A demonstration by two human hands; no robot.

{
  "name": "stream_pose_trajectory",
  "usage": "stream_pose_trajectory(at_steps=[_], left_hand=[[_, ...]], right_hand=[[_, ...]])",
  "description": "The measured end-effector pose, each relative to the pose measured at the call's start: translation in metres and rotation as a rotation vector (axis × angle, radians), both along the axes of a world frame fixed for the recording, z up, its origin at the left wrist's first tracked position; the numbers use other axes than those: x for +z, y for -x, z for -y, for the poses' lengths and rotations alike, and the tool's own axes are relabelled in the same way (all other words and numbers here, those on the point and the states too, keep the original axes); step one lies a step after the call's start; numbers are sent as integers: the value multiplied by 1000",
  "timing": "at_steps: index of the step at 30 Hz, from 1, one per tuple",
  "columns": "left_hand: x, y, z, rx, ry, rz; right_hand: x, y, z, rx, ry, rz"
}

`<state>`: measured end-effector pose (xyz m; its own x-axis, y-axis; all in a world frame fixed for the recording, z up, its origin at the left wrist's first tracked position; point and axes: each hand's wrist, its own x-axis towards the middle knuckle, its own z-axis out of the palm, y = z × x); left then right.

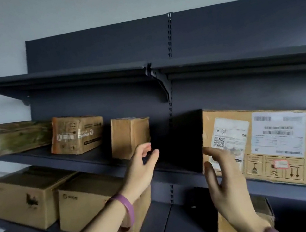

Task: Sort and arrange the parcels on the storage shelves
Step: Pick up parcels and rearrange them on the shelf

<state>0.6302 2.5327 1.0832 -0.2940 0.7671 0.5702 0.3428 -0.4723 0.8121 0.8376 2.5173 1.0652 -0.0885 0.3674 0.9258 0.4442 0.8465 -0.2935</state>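
- Cardboard sits just past the fingertips of both hands. The left hand (143, 166) has its fingers (151, 156) loosely spread and holds nothing; they are at the lower right corner of the small upright box (129, 138), centre frame. Contact cannot be told.
- The right hand (227, 176) is blurred, fingers straight and slightly apart, in front of the left end of the large labelled box (271, 144), right of centre. It grips nothing.
- Both boxes stand on the middle shelf (98, 158), with a dark gap between them.
- Closing that gap looks like the step in hand. It would go best with flat palms low on each box, sliding rather than lifting, since the tall small one may tip.
- Further left on that shelf are a printed box (76, 134) and a green-patterned parcel (8, 137); more boxes (25, 197) sit on the shelf below.
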Motion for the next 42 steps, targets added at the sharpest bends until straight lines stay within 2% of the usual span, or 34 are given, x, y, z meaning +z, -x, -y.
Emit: stream_pose_trajectory(at_steps=[4, 8, 12, 16, 19, 23, 31, 36, 42], left_hand=[[8, 62, -9, 102, -28, -71], [14, 128, -35, 133, -44, -59], [23, 171, -73, -35, -7, -10], [30, 189, -107, -201, 173, 39], [25, 190, -121, -236, 231, -73], [17, 191, -123, -223, 140, -221], [7, 207, -121, -394, -4, -63], [3, 208, -122, -283, -40, -177], [1, 206, -122, -301, 29, -195]], right_hand=[[10, 67, -27, 87, 131, 48], [18, 140, -64, 73, 268, 78], [32, 197, -97, 127, 496, -43], [35, 230, -122, 161, 618, -102], [31, 238, -133, -2, 580, -14], [27, 240, -132, -77, 529, 15], [21, 239, -117, -102, 442, -80], [23, 244, -109, -41, 418, -133], [23, 245, -105, 4, 390, -166]])
